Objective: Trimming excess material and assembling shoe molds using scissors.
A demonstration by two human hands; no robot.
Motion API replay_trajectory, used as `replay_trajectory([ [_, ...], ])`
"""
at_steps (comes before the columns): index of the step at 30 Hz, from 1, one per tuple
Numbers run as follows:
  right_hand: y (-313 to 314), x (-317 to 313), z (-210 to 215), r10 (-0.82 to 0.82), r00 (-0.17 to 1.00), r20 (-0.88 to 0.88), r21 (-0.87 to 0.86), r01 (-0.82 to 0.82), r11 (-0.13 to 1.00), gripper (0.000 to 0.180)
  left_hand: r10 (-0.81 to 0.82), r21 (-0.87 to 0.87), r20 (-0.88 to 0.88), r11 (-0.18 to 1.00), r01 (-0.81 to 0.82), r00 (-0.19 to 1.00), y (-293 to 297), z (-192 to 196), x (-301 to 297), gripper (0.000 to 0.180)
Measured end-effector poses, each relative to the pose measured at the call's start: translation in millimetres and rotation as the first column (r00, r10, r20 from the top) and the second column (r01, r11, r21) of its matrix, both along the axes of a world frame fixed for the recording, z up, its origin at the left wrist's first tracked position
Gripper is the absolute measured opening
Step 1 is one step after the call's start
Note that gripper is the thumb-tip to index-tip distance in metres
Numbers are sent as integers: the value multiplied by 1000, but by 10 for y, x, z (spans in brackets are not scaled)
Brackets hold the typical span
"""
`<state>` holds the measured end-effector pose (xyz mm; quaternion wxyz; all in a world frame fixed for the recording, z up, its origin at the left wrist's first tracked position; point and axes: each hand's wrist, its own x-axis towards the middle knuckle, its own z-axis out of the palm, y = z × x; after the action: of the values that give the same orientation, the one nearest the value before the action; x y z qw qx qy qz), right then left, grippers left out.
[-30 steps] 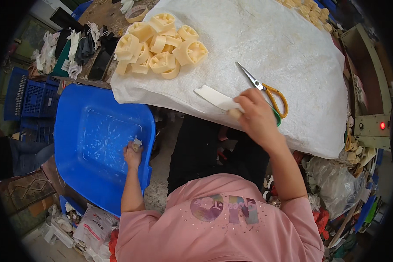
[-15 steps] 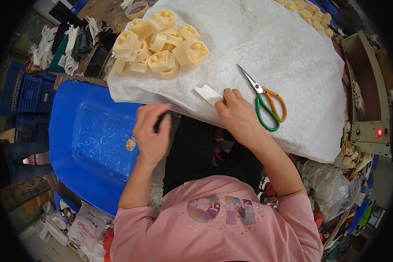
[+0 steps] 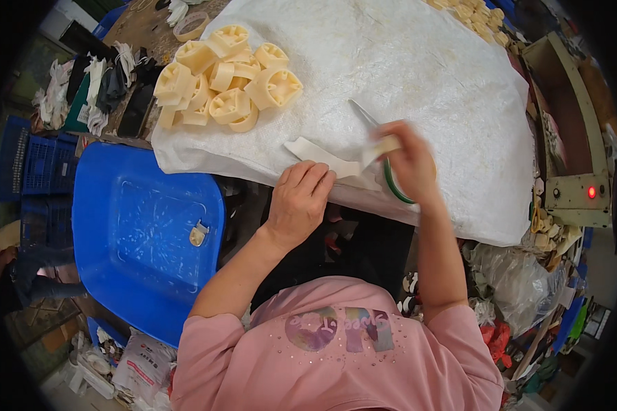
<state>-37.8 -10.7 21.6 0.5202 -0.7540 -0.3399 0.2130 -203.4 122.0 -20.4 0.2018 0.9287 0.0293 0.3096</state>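
Observation:
A white strip [image 3: 315, 156] lies along the near edge of the white-covered table. My left hand [image 3: 298, 200] is closed with its fingertips on the near side of this strip. My right hand [image 3: 413, 164], smeared by motion, pinches the strip's raised pale far-right end. Beneath that hand is a pair of scissors [image 3: 363, 111]; its blades and part of a green handle show, the rest hidden. Cream plastic parts [image 3: 230, 105] are heaped at the table's left. A small cream piece [image 3: 198, 235] with a whitish bit on it sits in the blue tub [image 3: 92, 226].
A roll of tape [image 3: 191, 26] and some gloves [image 3: 120, 65] lie at the far left. More cream parts [image 3: 466, 17] are piled at the far right. Beside the table's right edge stands a greenish machine [image 3: 577, 198] with a lit red lamp.
My left hand has moved from beside the tub to the white strip. My right hand has shifted right over the scissors, raising the strip's end. The small piece now sits in the tub, away from my hand.

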Motion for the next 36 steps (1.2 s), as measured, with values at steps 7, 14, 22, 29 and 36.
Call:
replay_trajectory([
  [7,-207,-2,636,-270,589,761,245,124,962,17,-4,-248,-127,968,-28,992,93,240,57,32],
  [14,497,-543,403,208,498,842,17,-410,912,21,70,-994,110,29,108,991,-1,543,-13,41],
  [22,1096,60,86,163,313,936,-34,-380,924,55,247,-945,322,136,296,914,758,438,-183,46],
  [29,1337,122,-334,201,506,839,35,-417,908,50,314,-929,363,58,364,877,690,271,158,56],
  [36,1319,88,-108,160,915,-372,466,35,884,27,258,-986,156,101,134,953,680,356,132,45],
])
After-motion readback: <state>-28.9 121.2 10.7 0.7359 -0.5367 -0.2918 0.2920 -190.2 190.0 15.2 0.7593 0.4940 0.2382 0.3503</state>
